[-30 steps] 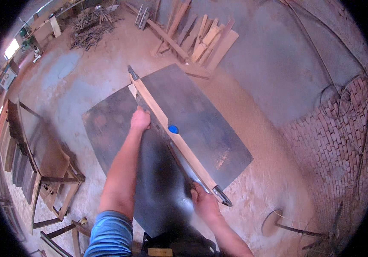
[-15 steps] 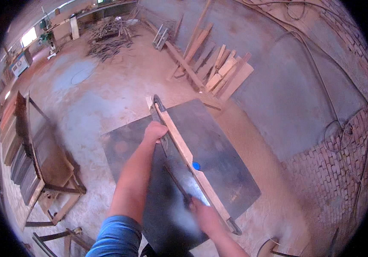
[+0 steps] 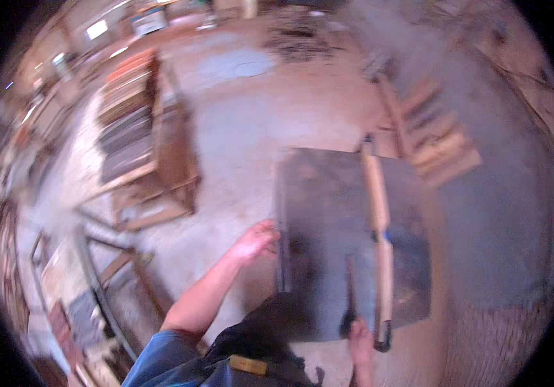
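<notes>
Wide fisheye view downward from the head

I recorded in my remote view a dark, flat tabletop [image 3: 319,213], its surface blurred. Toward its right side lay a pale wooden bar [image 3: 375,187] with a blue piece [image 3: 387,236] near mid-length; its dark end fittings [image 3: 385,338] overhung the far and near edges.

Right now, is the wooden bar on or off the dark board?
On: the wooden bar lies across the dark board, its ends reaching past opposite edges.
</notes>
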`<state>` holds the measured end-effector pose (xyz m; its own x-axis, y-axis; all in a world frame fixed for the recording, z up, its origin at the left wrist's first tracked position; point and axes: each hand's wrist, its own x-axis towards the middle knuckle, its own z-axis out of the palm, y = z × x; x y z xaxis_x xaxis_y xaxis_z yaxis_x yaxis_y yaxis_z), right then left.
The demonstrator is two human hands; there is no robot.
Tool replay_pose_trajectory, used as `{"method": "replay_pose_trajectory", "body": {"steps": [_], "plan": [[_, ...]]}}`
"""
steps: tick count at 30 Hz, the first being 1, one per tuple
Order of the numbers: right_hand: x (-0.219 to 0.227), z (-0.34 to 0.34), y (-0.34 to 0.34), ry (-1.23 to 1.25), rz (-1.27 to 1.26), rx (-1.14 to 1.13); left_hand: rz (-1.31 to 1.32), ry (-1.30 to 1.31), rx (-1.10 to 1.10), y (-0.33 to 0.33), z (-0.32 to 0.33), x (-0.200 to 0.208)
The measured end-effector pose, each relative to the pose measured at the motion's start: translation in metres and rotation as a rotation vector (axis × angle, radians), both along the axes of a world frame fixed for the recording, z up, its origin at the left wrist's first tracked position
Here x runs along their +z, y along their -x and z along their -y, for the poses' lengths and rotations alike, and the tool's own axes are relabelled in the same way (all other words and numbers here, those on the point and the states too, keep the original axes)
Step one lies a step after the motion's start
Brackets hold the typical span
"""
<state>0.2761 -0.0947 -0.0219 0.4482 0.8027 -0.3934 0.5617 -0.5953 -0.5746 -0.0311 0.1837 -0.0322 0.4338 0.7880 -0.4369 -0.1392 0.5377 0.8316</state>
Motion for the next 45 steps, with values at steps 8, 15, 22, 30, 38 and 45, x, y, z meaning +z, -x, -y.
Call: {"method": "replay_pose_trajectory", "body": {"steps": [8,15,22,30,38,45], "plan": [[0.003,0.005,-0.011,0.028,-0.162,-0.079,-0.258,-0.007,0.687,0.191,0.155,0.018],[0.104,-0.058,0.153,0.025,0.016,0.448,-0.839,0.158,1.424,0.4,0.258,0.017],[0.102,-0.132,0.293,0.209,0.149,0.735,-1.412,0.775,1.396,0.547,0.369,0.004],[0.023,-0.207,0.391,0.036,-0.384,0.82,-1.384,1.165,1.438,0.611,0.421,-0.026],[0.06,-0.262,0.478,0.015,-0.046,1.068,-1.609,1.14,1.018,0.626,0.481,-0.086],[0.06,-0.327,0.503,0.239,-0.263,0.849,-1.667,0.617,0.906,0.623,0.242,-0.016]]}}
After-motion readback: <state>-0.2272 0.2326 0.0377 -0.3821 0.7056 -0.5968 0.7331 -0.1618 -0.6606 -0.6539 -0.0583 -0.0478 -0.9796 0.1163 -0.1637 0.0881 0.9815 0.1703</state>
